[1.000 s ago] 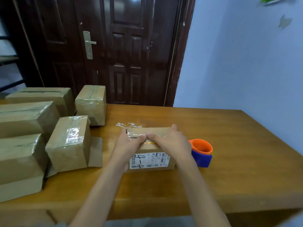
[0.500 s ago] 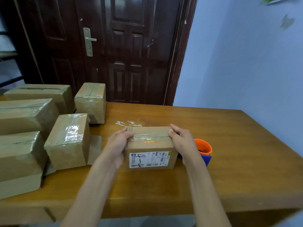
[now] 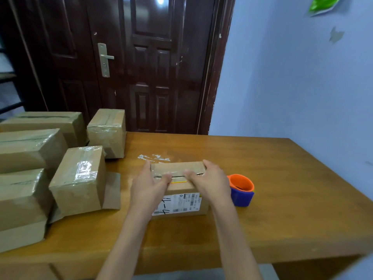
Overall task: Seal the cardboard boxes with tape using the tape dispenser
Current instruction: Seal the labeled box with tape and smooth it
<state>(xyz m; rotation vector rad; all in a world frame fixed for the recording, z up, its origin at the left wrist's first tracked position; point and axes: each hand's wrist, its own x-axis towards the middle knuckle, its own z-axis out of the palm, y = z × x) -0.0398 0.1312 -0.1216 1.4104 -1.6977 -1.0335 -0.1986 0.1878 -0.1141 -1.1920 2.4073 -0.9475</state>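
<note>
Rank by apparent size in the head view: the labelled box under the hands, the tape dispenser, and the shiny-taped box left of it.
1. Shiny-taped box, though it may sit nearer the camera.
2. Labelled box, partly covered by hands.
3. Tape dispenser.

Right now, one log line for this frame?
step: pressing tape | left hand: on box top | right hand: on box top | dispenser: idle on table

Half a second back you had the box (image 3: 179, 188) gripped by its sides; now your left hand (image 3: 148, 183) and right hand (image 3: 210, 181) are up on top, thumbs pressing along the center seam, like a second ago.
</note>
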